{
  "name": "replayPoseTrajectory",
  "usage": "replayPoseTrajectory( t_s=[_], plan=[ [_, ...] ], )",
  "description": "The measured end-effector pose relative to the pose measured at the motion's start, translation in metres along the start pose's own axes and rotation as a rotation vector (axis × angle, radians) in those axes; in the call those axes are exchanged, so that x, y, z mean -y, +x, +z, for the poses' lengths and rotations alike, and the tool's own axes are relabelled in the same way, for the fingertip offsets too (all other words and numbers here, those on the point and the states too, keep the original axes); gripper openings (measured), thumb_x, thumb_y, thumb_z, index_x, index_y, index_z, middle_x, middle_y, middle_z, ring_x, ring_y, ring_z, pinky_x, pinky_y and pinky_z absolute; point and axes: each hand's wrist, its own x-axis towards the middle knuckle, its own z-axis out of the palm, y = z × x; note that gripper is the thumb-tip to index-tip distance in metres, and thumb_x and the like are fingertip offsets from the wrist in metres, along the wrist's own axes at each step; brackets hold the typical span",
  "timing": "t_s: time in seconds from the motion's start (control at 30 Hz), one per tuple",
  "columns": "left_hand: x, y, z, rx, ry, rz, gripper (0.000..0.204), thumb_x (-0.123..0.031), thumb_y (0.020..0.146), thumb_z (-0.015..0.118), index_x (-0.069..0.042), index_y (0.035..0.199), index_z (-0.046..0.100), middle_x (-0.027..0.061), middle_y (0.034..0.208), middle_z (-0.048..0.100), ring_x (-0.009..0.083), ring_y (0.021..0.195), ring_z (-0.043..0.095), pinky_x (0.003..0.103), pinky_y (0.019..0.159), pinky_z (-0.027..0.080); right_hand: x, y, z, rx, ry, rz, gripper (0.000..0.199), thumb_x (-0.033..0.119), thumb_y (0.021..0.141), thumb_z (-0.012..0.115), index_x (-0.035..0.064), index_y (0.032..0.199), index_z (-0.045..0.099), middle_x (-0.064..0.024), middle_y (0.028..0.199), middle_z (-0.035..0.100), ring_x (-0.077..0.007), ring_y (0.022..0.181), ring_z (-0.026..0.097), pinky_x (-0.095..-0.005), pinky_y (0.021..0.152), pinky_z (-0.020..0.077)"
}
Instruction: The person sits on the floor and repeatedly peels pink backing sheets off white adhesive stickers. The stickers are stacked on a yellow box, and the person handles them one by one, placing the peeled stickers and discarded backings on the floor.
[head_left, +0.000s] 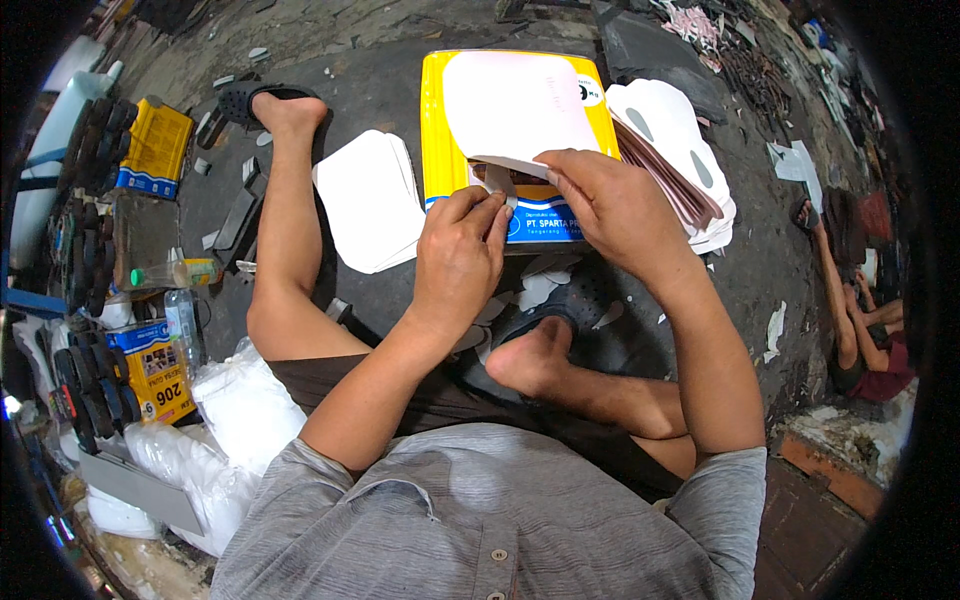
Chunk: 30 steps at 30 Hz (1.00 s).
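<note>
A white sheet with rounded corners [520,100] lies on a yellow and blue tin [436,130] in front of me. My right hand [620,205] pinches the near edge of this sheet, which is lifted a little off the tin. Close beside it, my left hand [458,255] grips a small pale strip [503,185] between thumb and fingers, just under the raised edge. Left of the tin lies a stack of white sheets [368,205]. On its right leans a thicker pile of white shaped pieces [655,115], the top one bearing grey oval patches.
Pale offcuts [540,285] litter the dark floor between my legs. At the left stand a second yellow tin [155,370], a plastic bottle [181,318], and white bundles in clear plastic [245,400]. Another person [865,340] sits at the far right.
</note>
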Motion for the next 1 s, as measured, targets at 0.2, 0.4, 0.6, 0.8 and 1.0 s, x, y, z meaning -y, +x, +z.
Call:
replayPoseTrajectory(
  t_s=[0.2,0.4,0.6,0.8,1.0],
  plan=[
    [0.001,-0.002,-0.002,0.042,0.034,-0.011,0.013,-0.009,0.092,0.074,0.003,0.096,0.076,0.0169,0.098,0.069,0.0354,0.089,0.064,0.044,0.083,0.052,0.002,-0.008,0.015,0.025,-0.009,-0.087,0.023,0.012,0.098,0.064,0.0028,0.118,0.071,-0.0182,0.111,0.074,-0.0381,0.102,0.071,-0.0464,0.088,0.0570],
    [-0.002,-0.009,-0.006,0.039,0.057,-0.017,0.017,-0.016,0.093,0.075,0.000,0.101,0.077,0.0176,0.100,0.067,0.0355,0.095,0.063,0.045,0.085,0.052,0.002,-0.014,0.021,0.037,-0.034,-0.065,0.022,0.012,0.098,0.065,0.0034,0.117,0.071,-0.0173,0.108,0.074,-0.0374,0.099,0.071,-0.0464,0.087,0.0573],
    [-0.010,-0.028,-0.016,0.089,0.129,0.021,0.027,-0.020,0.095,0.075,-0.006,0.118,0.075,0.0175,0.117,0.060,0.0353,0.106,0.056,0.045,0.093,0.048,0.006,-0.013,0.022,0.064,-0.097,-0.098,0.023,0.012,0.097,0.065,0.0038,0.117,0.071,-0.0164,0.103,0.073,-0.0365,0.098,0.070,-0.0470,0.084,0.0570],
    [-0.010,-0.031,-0.014,0.104,0.182,0.041,0.031,-0.023,0.095,0.076,-0.007,0.121,0.075,0.0179,0.117,0.059,0.0362,0.109,0.053,0.046,0.096,0.046,0.007,-0.014,0.021,0.074,-0.123,-0.104,0.022,0.012,0.096,0.065,0.0035,0.116,0.071,-0.0167,0.100,0.072,-0.0368,0.096,0.070,-0.0477,0.082,0.0570],
    [-0.010,-0.031,-0.014,0.119,0.173,0.024,0.035,-0.023,0.095,0.076,-0.007,0.126,0.072,0.0193,0.119,0.058,0.0364,0.111,0.052,0.047,0.098,0.045,0.004,-0.010,0.019,0.064,-0.102,-0.106,0.022,0.013,0.097,0.064,0.0035,0.116,0.071,-0.0174,0.100,0.072,-0.0386,0.093,0.070,-0.0482,0.080,0.0573]
  ],
)
